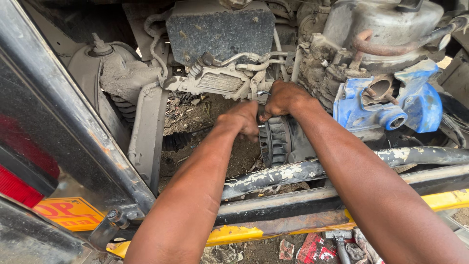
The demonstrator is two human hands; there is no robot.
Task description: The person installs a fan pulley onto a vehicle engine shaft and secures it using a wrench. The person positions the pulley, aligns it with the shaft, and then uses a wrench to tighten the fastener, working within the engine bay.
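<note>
Beside the alternator [276, 142], both hands [264, 110], hemmed.

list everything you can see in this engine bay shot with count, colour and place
finned round part: 1, dark grey, centre, under the hands
blue bracket: 1, blue, right
engine block: 1, grey, top right
metal pipes: several, silver, top centre
coil spring: 1, black, left
frame bars: 2, black and yellow, across the bottom
hammer: 1, grey, bottom
left hand: 1, closed, touching the finned round part
right hand: 1, closed, above it
</note>
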